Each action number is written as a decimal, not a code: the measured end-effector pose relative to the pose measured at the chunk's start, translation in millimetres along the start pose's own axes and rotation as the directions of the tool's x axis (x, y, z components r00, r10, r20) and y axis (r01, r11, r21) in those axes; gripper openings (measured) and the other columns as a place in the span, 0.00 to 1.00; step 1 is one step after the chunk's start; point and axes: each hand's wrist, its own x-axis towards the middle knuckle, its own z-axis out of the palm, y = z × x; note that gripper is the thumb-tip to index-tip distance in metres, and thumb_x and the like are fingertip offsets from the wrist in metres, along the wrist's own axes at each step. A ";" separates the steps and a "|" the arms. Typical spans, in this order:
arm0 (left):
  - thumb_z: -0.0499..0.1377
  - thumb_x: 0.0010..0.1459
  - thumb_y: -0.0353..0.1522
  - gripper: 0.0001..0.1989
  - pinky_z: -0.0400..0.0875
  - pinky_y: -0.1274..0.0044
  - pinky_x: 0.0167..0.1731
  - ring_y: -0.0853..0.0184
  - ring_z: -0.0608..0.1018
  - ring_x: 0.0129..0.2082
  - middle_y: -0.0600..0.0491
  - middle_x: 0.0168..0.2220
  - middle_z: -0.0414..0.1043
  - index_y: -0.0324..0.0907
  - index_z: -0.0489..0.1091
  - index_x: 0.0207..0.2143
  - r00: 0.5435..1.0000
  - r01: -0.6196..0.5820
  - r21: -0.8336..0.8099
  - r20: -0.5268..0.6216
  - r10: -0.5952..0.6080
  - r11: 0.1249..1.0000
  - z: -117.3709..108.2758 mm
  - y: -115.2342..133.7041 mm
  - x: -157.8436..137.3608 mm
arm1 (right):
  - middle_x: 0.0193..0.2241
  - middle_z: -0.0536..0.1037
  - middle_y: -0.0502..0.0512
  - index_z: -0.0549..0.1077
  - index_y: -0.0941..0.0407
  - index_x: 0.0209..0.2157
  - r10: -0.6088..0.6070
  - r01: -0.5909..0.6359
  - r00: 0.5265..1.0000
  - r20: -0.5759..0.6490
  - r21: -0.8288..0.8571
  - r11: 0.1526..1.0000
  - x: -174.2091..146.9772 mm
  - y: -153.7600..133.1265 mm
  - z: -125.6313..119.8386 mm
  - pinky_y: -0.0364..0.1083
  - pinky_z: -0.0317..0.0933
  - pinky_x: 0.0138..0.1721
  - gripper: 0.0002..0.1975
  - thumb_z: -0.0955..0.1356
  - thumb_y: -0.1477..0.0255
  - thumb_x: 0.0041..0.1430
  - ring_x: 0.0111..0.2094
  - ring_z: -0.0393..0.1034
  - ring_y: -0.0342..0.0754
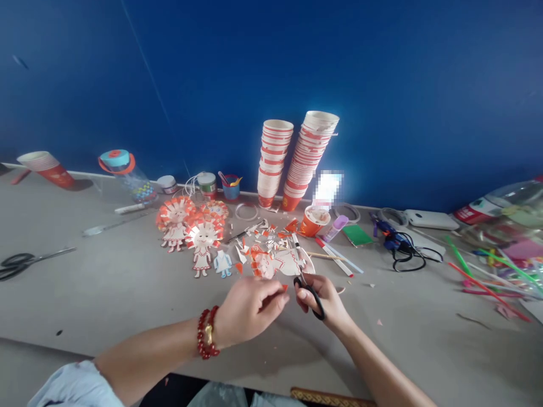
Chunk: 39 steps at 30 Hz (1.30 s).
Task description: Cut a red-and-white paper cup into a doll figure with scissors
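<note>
My left hand [248, 310], with a red bead bracelet [207, 333] at its wrist, is closed in a pinch. A small orange bit of paper [285, 288] shows at its fingertips. In my right hand [324, 299] are black-handled scissors [316, 305], fingers through the loops and blades pointing away from me. Just beyond both hands lies a paper doll [288, 263] with orange hair and a white dress, among white and orange paper scraps [271, 240]. To its left are more paper dolls [205, 243] with orange fringes and a small blue-edged paper dress [223, 263].
Two tall stacks of paper cups [275, 164] stand by the blue wall, with a single paper cup [314, 223] in front. A second pair of scissors [25, 261] lies far left. A blue glue gun [396, 240] with its cord and several coloured straws [487, 280] are on the right.
</note>
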 end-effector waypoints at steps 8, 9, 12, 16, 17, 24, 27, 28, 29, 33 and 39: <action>0.55 0.59 0.33 0.07 0.68 0.75 0.38 0.62 0.74 0.39 0.48 0.38 0.73 0.43 0.70 0.38 0.939 -0.121 0.156 -0.302 0.164 0.980 -28.0 10.9 15.8 | 0.12 0.63 0.47 0.64 0.57 0.18 -0.021 0.014 0.989 0.146 0.047 0.999 -3.0 -2.2 7.9 0.40 0.45 0.17 0.29 0.67 0.44 0.46 0.15 0.54 0.39; 0.54 0.59 0.34 0.07 0.67 0.78 0.31 0.64 0.74 0.35 0.50 0.34 0.73 0.43 0.70 0.37 0.961 -0.085 0.097 -0.256 0.107 0.992 -27.1 9.7 16.8 | 0.12 0.63 0.47 0.64 0.57 0.18 -0.030 0.023 0.987 0.155 0.051 0.998 -3.1 -2.8 8.5 0.40 0.45 0.17 0.29 0.67 0.44 0.46 0.15 0.54 0.39; 0.54 0.59 0.34 0.07 0.61 0.82 0.20 0.68 0.73 0.28 0.52 0.29 0.72 0.42 0.69 0.32 0.980 -0.023 -0.007 -0.198 0.021 1.000 -23.0 6.0 16.7 | 0.12 0.64 0.48 0.65 0.58 0.18 -0.068 0.058 0.981 0.181 0.063 0.996 -3.2 -3.2 9.0 0.40 0.45 0.18 0.30 0.66 0.43 0.47 0.15 0.54 0.39; 0.55 0.58 0.35 0.08 0.59 0.82 0.21 0.70 0.69 0.26 0.54 0.25 0.69 0.41 0.67 0.29 0.987 0.005 -0.073 -0.159 -0.016 0.997 -20.0 4.4 14.6 | 0.13 0.65 0.49 0.66 0.59 0.18 -0.107 0.092 0.971 0.213 0.079 0.993 -3.5 -1.2 9.0 0.40 0.45 0.19 0.31 0.64 0.43 0.48 0.15 0.55 0.40; 0.55 0.58 0.35 0.08 0.59 0.82 0.21 0.70 0.69 0.26 0.54 0.25 0.68 0.40 0.67 0.28 0.989 0.013 -0.095 -0.145 -0.027 0.995 -19.3 4.1 14.3 | 0.13 0.65 0.49 0.67 0.59 0.18 -0.108 0.089 0.969 0.224 0.094 0.992 -3.8 -0.5 9.2 0.40 0.45 0.19 0.31 0.64 0.43 0.48 0.15 0.55 0.40; 0.55 0.58 0.36 0.09 0.59 0.82 0.23 0.71 0.67 0.25 0.55 0.25 0.66 0.40 0.66 0.29 0.991 0.036 -0.197 -0.121 -0.061 0.980 -12.4 -0.7 13.2 | 0.14 0.66 0.50 0.67 0.59 0.19 -0.121 0.075 0.952 0.282 0.170 0.983 -4.1 1.3 9.1 0.40 0.48 0.18 0.31 0.64 0.42 0.47 0.16 0.58 0.41; 0.56 0.58 0.36 0.08 0.59 0.81 0.23 0.71 0.67 0.25 0.55 0.26 0.67 0.40 0.66 0.30 0.992 0.039 -0.224 -0.110 -0.065 0.974 -12.6 -0.7 13.3 | 0.13 0.65 0.50 0.66 0.59 0.17 -0.124 0.084 0.946 0.299 0.141 0.986 -2.9 0.4 7.8 0.40 0.47 0.18 0.32 0.64 0.41 0.47 0.15 0.57 0.40; 0.56 0.58 0.36 0.08 0.59 0.81 0.24 0.71 0.66 0.26 0.55 0.26 0.67 0.40 0.66 0.30 0.992 0.038 -0.231 -0.109 -0.064 0.972 -13.1 -0.4 13.3 | 0.13 0.65 0.50 0.66 0.59 0.17 -0.122 0.084 0.946 0.300 0.138 0.987 -2.6 0.4 7.8 0.41 0.47 0.18 0.32 0.64 0.41 0.47 0.15 0.56 0.40; 0.56 0.58 0.36 0.08 0.59 0.81 0.24 0.71 0.66 0.26 0.55 0.26 0.67 0.40 0.67 0.30 0.992 0.036 -0.238 -0.107 -0.063 0.971 -13.4 -0.3 13.2 | 0.13 0.65 0.50 0.66 0.59 0.17 -0.119 0.080 0.948 0.297 0.142 0.987 -2.6 0.8 8.1 0.41 0.47 0.18 0.32 0.64 0.41 0.46 0.15 0.56 0.40; 0.56 0.57 0.36 0.09 0.60 0.81 0.25 0.72 0.66 0.26 0.55 0.25 0.65 0.40 0.66 0.29 0.991 0.035 -0.280 -0.114 -0.069 0.959 -12.4 -1.0 13.0 | 0.13 0.63 0.48 0.65 0.58 0.18 -0.098 0.051 0.961 0.257 0.184 0.982 -4.6 4.6 12.5 0.40 0.45 0.17 0.31 0.65 0.41 0.45 0.15 0.54 0.40; 0.57 0.57 0.38 0.10 0.64 0.79 0.27 0.70 0.70 0.25 0.54 0.26 0.67 0.40 0.66 0.28 0.990 0.052 -0.415 -0.097 -0.101 0.908 -4.0 -3.4 13.3 | 0.19 0.68 0.51 0.70 0.58 0.25 -0.092 0.073 0.992 0.085 0.204 0.976 -8.9 8.4 21.3 0.41 0.52 0.20 0.31 0.66 0.42 0.43 0.19 0.57 0.43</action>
